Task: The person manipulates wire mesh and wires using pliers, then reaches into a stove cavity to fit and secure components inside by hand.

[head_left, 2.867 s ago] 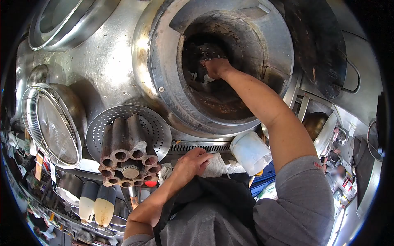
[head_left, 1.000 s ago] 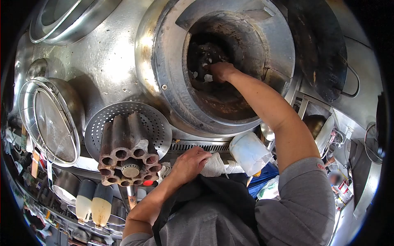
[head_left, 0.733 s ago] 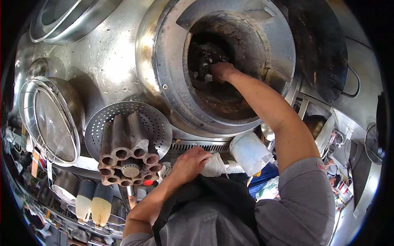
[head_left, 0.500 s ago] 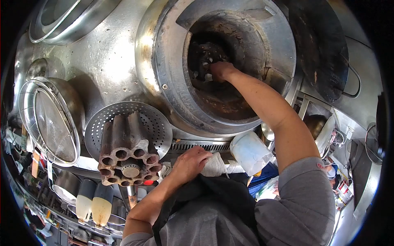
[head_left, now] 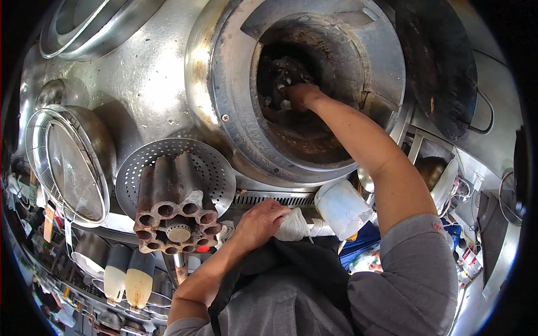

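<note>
My right hand (head_left: 304, 97) reaches down into the sooty round pit of a wok burner (head_left: 370, 61). Its fingers look bent in toward pale broken bits (head_left: 285, 105) at the dark bottom; the fingertips are in shadow, and what they grip cannot be made out. At the stove's front edge, beside a slotted strip (head_left: 274, 199), rests my left hand (head_left: 259, 224). Its fingers are loosely bent and point right, with nothing visible in them. A white cloth (head_left: 295, 225) lies right against it.
Left of my left hand, a rusty burner head with several tubes (head_left: 176, 207) sits on a perforated steel strainer (head_left: 130, 173). Farther left lean wire-mesh strainers (head_left: 67, 162). A whitish plastic container (head_left: 342, 208) stands under my right arm. A large black wok (head_left: 440, 67) is at right.
Deep in the pit, my right hand shifts only slightly and darkens a little. My left hand stays in place.
</note>
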`<action>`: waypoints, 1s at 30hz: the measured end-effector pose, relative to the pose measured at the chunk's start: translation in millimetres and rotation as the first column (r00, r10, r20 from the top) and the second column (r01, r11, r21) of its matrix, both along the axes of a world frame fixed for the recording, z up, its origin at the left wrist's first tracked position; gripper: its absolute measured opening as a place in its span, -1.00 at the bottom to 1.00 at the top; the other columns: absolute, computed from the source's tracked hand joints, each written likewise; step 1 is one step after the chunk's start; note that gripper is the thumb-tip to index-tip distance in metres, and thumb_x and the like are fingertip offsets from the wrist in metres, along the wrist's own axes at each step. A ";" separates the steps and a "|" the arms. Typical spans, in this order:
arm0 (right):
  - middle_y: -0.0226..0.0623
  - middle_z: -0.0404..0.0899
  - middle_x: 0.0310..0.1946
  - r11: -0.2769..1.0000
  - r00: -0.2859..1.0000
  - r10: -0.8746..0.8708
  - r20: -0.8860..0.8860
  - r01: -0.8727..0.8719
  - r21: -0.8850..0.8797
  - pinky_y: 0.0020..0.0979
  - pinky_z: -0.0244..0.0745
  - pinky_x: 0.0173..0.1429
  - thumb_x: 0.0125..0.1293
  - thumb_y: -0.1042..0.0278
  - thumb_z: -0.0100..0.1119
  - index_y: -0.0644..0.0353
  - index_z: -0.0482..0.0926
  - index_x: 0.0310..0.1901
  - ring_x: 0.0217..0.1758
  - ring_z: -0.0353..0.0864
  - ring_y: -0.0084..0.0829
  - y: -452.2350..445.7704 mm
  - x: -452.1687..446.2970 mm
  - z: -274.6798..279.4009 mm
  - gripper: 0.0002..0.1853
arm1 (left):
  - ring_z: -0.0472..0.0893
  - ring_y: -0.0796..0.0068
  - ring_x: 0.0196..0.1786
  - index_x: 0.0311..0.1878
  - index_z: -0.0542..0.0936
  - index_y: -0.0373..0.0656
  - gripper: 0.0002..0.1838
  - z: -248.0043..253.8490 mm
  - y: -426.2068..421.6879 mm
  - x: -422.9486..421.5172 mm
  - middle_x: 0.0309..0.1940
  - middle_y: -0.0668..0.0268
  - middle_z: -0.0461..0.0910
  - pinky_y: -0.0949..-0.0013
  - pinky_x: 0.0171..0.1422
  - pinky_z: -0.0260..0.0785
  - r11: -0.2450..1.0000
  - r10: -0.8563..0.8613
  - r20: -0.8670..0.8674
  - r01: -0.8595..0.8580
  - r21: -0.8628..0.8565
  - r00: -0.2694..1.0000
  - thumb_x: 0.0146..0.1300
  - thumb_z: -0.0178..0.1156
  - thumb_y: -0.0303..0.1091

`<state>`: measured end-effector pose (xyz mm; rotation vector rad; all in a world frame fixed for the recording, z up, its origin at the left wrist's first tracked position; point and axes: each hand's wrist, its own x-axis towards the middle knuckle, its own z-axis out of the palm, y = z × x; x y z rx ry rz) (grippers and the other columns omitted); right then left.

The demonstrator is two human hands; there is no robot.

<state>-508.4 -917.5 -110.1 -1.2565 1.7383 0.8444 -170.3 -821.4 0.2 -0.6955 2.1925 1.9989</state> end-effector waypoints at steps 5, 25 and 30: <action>-0.04 0.57 0.24 1.000 1.000 0.006 0.007 -0.007 0.012 0.06 0.48 0.30 0.21 0.47 0.14 -0.23 0.32 0.47 0.33 0.55 0.00 -1.2 -0.2 1.8 -0.25 | 0.65 0.14 -0.05 0.00 0.67 0.01 -0.75 2.9 -1.0 -1.1 -0.14 0.24 0.60 0.11 0.07 0.53 1.000 0.008 0.020 -0.008 -0.003 1.000 0.26 0.26 -0.42; -0.11 0.53 0.31 1.000 1.000 -0.022 0.007 0.022 0.008 -0.05 0.45 0.34 0.27 0.42 0.11 -0.20 0.27 0.51 0.36 0.52 -0.05 -3.7 10.2 -6.9 -0.27 | 0.65 0.12 -0.03 0.01 0.66 0.00 -0.75 2.3 -2.4 -2.6 -0.13 0.24 0.60 0.11 0.07 0.54 1.000 -0.019 -0.001 0.019 -0.002 1.000 0.26 0.26 -0.42; -0.08 0.62 0.19 0.997 0.998 0.049 0.037 -0.047 -0.053 -0.09 0.53 0.25 0.22 0.43 0.14 -0.11 0.41 0.41 0.26 0.61 -0.02 -1.4 9.9 1.1 -0.35 | 0.64 0.12 -0.03 0.01 0.66 0.01 -0.76 2.3 -4.3 0.1 -0.13 0.24 0.60 0.10 0.08 0.53 0.999 -0.020 0.015 0.019 0.025 1.000 0.28 0.25 -0.40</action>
